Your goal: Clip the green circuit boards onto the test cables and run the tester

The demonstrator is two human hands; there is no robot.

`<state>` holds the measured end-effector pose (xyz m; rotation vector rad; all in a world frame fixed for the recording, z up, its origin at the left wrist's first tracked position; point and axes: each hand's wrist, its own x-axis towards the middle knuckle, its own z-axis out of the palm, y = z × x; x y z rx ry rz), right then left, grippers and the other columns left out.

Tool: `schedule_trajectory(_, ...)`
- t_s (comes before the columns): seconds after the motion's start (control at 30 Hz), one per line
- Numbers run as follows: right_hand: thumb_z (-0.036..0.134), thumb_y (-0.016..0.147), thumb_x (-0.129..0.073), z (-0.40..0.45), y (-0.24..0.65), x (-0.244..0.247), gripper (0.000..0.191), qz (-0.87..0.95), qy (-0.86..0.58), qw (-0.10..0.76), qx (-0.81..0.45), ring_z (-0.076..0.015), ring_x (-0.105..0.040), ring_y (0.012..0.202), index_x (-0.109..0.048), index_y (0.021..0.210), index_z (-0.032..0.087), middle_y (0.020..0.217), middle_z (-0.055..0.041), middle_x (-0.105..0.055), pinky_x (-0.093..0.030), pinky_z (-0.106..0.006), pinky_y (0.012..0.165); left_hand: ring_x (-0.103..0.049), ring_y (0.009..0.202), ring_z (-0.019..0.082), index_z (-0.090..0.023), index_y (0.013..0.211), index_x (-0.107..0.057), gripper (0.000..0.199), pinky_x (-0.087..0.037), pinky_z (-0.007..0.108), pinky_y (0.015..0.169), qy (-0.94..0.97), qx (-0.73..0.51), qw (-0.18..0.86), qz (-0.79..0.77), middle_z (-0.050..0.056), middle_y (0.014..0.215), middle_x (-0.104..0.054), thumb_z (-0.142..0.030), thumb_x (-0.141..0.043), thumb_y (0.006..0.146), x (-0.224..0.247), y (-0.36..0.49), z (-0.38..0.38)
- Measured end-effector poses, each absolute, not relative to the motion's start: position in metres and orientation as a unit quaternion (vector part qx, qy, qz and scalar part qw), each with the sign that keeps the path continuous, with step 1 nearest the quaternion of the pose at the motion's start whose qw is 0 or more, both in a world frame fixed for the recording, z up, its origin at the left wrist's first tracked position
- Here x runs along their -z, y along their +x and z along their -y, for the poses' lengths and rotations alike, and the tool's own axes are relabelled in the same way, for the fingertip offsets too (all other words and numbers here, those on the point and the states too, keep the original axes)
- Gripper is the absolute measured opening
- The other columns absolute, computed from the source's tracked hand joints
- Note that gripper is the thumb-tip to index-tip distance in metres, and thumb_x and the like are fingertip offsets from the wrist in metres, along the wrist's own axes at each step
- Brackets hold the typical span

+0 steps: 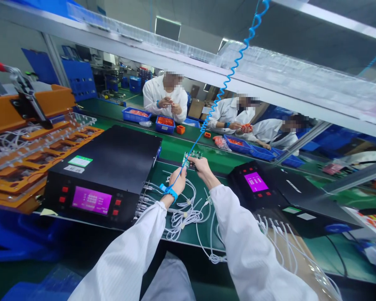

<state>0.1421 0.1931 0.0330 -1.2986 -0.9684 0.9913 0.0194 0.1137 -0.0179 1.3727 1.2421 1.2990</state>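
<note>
Both hands reach forward over the green bench, close together. A small green circuit board (194,156) is between them, its detail blurred. My left hand (178,179), with a blue wrist strap and coiled blue cord, has its fingers closed at the board's near left edge. My right hand (201,165) pinches the board from the right, index finger over it. Bundled white cables (183,217) lie on the bench beneath my forearms, some running to the black box on the left.
Black boxes with purple screens stand left (103,167) and right (285,192). An orange fixture (50,154) with a red-handled clamp is at far left. Blue bins (165,128) line the belt beyond, where people in white coats sit. A shelf (175,58) crosses overhead.
</note>
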Motion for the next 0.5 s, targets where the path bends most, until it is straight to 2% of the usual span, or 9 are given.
schedule_trajectory(0.07, 0.030, 0.061, -0.095, -0.205, 0.149, -0.041, 0.044, 0.383, -0.569, 0.609, -0.398, -0.0078, -0.046, 0.047, -0.053, 0.057, 0.019, 0.049, 0.0065, -0.052, -0.039, -0.022, 0.045, -0.048, 0.059, 0.015, -0.020, 0.060, -0.055, 0.038, -0.037, 0.026, 0.065, 0.532, -0.503, 0.458, -0.505, 0.000, 0.058, -0.051, -0.026, -0.057, 0.097, 0.022, 0.022, -0.110)
schedule_trajectory(0.13, 0.029, 0.065, -0.093, -0.212, 0.157, -0.054, 0.045, 0.364, -0.576, 0.633, -0.367, -0.0071, -0.043, 0.047, -0.049, 0.058, 0.021, 0.047, 0.0089, -0.048, -0.038, -0.022, 0.044, -0.050, 0.057, 0.014, -0.018, 0.067, -0.060, 0.031, -0.039, 0.025, 0.062, 0.509, -0.492, 0.487, -0.512, 0.001, 0.062, -0.055, -0.026, -0.056, 0.098, 0.027, 0.021, -0.107)
schedule_trajectory(0.23, 0.029, 0.062, -0.095, -0.206, 0.160, -0.067, 0.040, 0.379, -0.574, 0.639, -0.344, -0.0078, -0.047, 0.050, -0.057, 0.063, 0.018, 0.051, 0.0071, -0.054, -0.040, -0.022, 0.047, -0.060, 0.057, 0.013, -0.014, 0.103, -0.064, 0.027, -0.044, 0.024, 0.055, 0.450, -0.494, 0.522, -0.531, 0.006, 0.081, -0.064, -0.029, -0.042, 0.104, 0.027, 0.014, -0.108)
schedule_trajectory(0.33, 0.037, 0.059, -0.096, -0.180, 0.146, -0.067, 0.039, 0.463, -0.543, 0.606, -0.350, -0.0079, -0.049, 0.052, -0.063, 0.066, 0.015, 0.055, 0.0047, -0.060, -0.041, -0.023, 0.051, -0.071, 0.067, 0.014, -0.016, 0.136, -0.050, 0.041, -0.052, 0.025, 0.055, 0.386, -0.539, 0.562, -0.495, 0.014, 0.115, -0.065, -0.042, -0.042, 0.106, 0.018, 0.008, -0.108)
schedule_trajectory(0.4, 0.045, 0.059, -0.095, -0.157, 0.131, -0.064, 0.043, 0.523, -0.513, 0.575, -0.365, -0.0076, -0.048, 0.053, -0.064, 0.066, 0.016, 0.056, 0.0051, -0.059, -0.040, -0.023, 0.052, -0.073, 0.069, 0.015, -0.020, 0.138, -0.051, 0.050, -0.053, 0.024, 0.055, 0.388, -0.576, 0.567, -0.443, 0.014, 0.120, -0.065, -0.054, -0.050, 0.102, 0.009, 0.006, -0.102)
schedule_trajectory(0.5, 0.050, 0.062, -0.093, -0.125, 0.109, -0.059, 0.044, 0.532, -0.482, 0.569, -0.401, -0.0077, -0.049, 0.054, -0.066, 0.071, 0.016, 0.058, 0.0058, -0.059, -0.041, -0.023, 0.053, -0.067, 0.060, 0.015, -0.018, 0.114, -0.063, 0.049, -0.047, 0.023, 0.052, 0.443, -0.599, 0.524, -0.412, 0.007, 0.089, -0.069, -0.063, -0.053, 0.098, -0.002, 0.004, -0.088)
